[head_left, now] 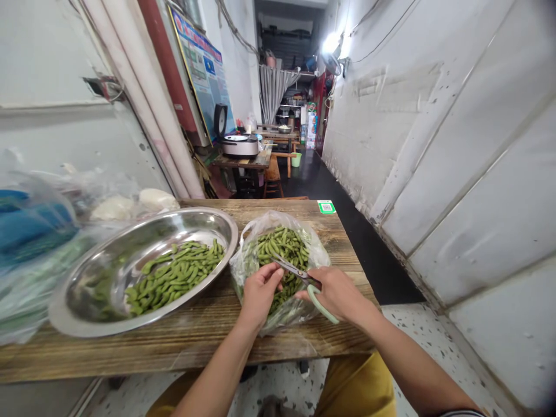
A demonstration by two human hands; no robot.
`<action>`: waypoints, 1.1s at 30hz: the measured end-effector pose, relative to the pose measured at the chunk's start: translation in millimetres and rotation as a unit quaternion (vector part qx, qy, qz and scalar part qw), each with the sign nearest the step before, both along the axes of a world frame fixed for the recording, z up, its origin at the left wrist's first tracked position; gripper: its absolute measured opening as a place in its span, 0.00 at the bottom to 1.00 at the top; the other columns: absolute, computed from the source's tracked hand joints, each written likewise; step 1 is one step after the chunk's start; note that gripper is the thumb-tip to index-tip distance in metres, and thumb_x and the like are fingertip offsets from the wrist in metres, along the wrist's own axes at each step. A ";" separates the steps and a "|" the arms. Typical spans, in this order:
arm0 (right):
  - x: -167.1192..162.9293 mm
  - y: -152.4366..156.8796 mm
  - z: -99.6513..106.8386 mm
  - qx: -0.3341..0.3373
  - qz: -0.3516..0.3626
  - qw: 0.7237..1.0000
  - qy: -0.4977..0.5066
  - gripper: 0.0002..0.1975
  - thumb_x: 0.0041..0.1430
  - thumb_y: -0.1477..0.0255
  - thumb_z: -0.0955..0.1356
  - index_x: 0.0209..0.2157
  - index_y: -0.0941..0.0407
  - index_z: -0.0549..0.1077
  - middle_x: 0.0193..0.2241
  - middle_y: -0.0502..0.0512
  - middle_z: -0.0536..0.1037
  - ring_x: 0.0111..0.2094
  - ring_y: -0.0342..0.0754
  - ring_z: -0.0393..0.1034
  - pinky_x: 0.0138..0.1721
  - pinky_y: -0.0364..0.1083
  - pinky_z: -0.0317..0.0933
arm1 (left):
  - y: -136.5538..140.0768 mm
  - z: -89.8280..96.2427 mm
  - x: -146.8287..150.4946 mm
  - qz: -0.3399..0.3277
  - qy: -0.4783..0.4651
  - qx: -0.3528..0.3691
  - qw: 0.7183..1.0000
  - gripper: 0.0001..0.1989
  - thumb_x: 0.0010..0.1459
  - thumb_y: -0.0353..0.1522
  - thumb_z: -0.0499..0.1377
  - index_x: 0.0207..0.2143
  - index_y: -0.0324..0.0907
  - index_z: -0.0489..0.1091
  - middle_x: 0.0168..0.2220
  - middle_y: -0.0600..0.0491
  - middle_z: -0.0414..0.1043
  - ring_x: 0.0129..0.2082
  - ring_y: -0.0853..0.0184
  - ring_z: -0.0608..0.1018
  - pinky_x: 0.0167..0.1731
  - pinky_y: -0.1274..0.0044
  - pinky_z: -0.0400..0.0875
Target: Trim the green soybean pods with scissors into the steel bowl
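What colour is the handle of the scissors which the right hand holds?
The scissors handle is pale green, seen best in the head view.

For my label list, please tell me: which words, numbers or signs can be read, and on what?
No words or numbers can be read.
Green sticker on the table: a QR code, any lettering too small.
Blue poster: too blurred.
Boxes at the back: too small.

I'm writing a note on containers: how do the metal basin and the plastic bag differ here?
The metal basin is rigid and shiny; the plastic bag is crumpled and see-through. The metal basin is wider than the plastic bag. The left hand and right hand are over the plastic bag, the latter holding scissors; neither is at the metal basin. Both containers stand open on the wooden table with green pods inside.
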State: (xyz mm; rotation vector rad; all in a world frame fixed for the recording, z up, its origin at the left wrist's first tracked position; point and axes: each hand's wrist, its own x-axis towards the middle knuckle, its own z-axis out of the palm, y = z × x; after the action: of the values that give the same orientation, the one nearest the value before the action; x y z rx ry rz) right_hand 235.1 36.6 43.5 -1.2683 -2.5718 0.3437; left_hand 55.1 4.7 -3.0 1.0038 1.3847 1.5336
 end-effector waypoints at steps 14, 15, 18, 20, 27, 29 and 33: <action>14.9 -1.3 7.1 -0.060 0.014 0.998 0.020 0.21 0.57 0.53 0.65 0.38 0.57 0.70 0.32 0.56 0.72 0.31 0.47 0.66 0.30 0.42 0.52 | 1.2 15.4 1.3 0.018 -0.396 -0.041 0.917 0.04 0.51 0.22 0.62 0.30 0.36 0.70 0.26 0.54 0.72 0.26 0.74 0.76 0.26 0.85 0.72; 14.2 -1.9 6.6 -0.057 0.017 0.998 0.020 0.21 0.57 0.53 0.65 0.39 0.57 0.70 0.32 0.56 0.72 0.31 0.47 0.66 0.31 0.42 0.52 | 0.5 16.8 2.2 0.011 -0.409 -0.043 0.912 0.04 0.52 0.21 0.61 0.30 0.36 0.70 0.25 0.54 0.72 0.26 0.74 0.76 0.26 0.85 0.72; 11.2 -3.2 5.5 -0.055 0.022 0.998 0.024 0.22 0.57 0.53 0.65 0.41 0.57 0.69 0.32 0.56 0.72 0.31 0.48 0.66 0.32 0.43 0.53 | -2.2 20.7 6.0 -0.013 -0.433 -0.046 0.900 0.05 0.54 0.19 0.58 0.29 0.34 0.71 0.27 0.51 0.73 0.27 0.73 0.76 0.29 0.83 0.73; 9.4 -4.0 5.9 -0.055 0.022 0.998 0.028 0.22 0.57 0.53 0.65 0.41 0.57 0.69 0.32 0.56 0.72 0.32 0.48 0.66 0.33 0.43 0.54 | -4.0 22.2 8.9 -0.021 -0.440 -0.045 0.896 0.06 0.55 0.19 0.56 0.29 0.33 0.71 0.27 0.50 0.73 0.28 0.73 0.76 0.30 0.83 0.74; 8.6 -5.1 7.7 -0.073 0.013 0.997 0.024 0.21 0.57 0.52 0.65 0.36 0.58 0.72 0.30 0.57 0.75 0.32 0.50 0.69 0.31 0.43 0.54 | -5.6 18.8 17.7 0.005 -0.451 -0.080 0.889 0.06 0.54 0.19 0.56 0.28 0.35 0.68 0.27 0.49 0.74 0.28 0.72 0.78 0.29 0.83 0.73; 10.1 -3.7 6.7 -0.077 0.000 0.997 0.006 0.21 0.57 0.53 0.65 0.33 0.58 0.73 0.29 0.58 0.76 0.32 0.50 0.70 0.31 0.43 0.53 | -3.4 16.9 15.3 0.021 -0.420 -0.071 0.904 0.05 0.52 0.20 0.58 0.27 0.35 0.67 0.27 0.49 0.75 0.31 0.70 0.79 0.31 0.82 0.73; 14.5 0.4 7.5 -0.070 -0.026 0.997 -0.019 0.20 0.57 0.54 0.66 0.33 0.57 0.73 0.29 0.58 0.77 0.33 0.51 0.72 0.29 0.42 0.50 | 9.7 11.7 -2.9 0.101 -0.250 -0.006 0.963 0.06 0.47 0.26 0.59 0.25 0.39 0.63 0.28 0.51 0.76 0.29 0.68 0.79 0.28 0.79 0.71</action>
State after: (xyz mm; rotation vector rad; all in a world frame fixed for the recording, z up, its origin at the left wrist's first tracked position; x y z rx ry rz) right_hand 249.6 37.0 51.0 -1.3993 -2.5800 0.5027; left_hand 52.2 14.3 8.7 0.4253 1.1536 1.7730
